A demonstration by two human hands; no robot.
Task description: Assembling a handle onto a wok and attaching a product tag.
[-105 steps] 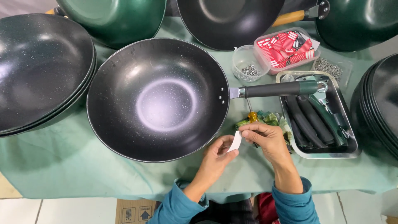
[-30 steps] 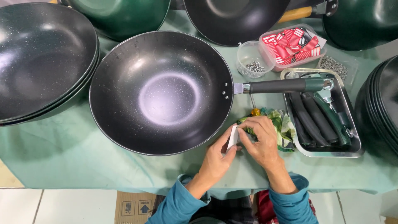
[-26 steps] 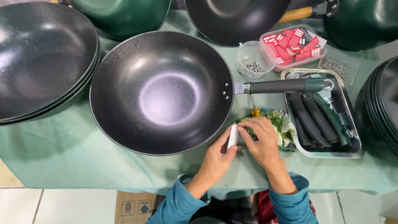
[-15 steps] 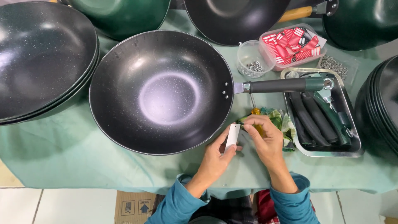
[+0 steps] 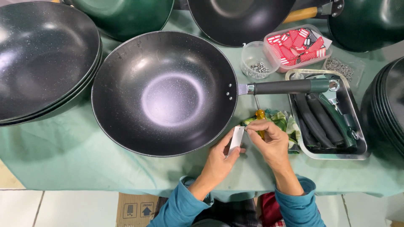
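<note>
A small white rectangular label (image 5: 237,138) is pinched between my left hand (image 5: 219,158) and my right hand (image 5: 270,144), just below the near rim of a big black wok (image 5: 164,91). The wok's dark handle (image 5: 286,87) with a green end points right. Under my right hand lie a yellow-handled screwdriver (image 5: 261,115) and a green patterned cloth (image 5: 283,122).
A steel tray (image 5: 359,148) of dark handles stands at right. Behind it are a clear cup of screws (image 5: 257,64) and a box of red labels (image 5: 297,46). Stacked black woks (image 5: 40,59) fill the left, more pans the back and right edge. Green tablecloth (image 5: 63,155) covers the table.
Both hands have stayed near the wok's rim with the white label. The label has turned more upright and the hands shifted slightly.
</note>
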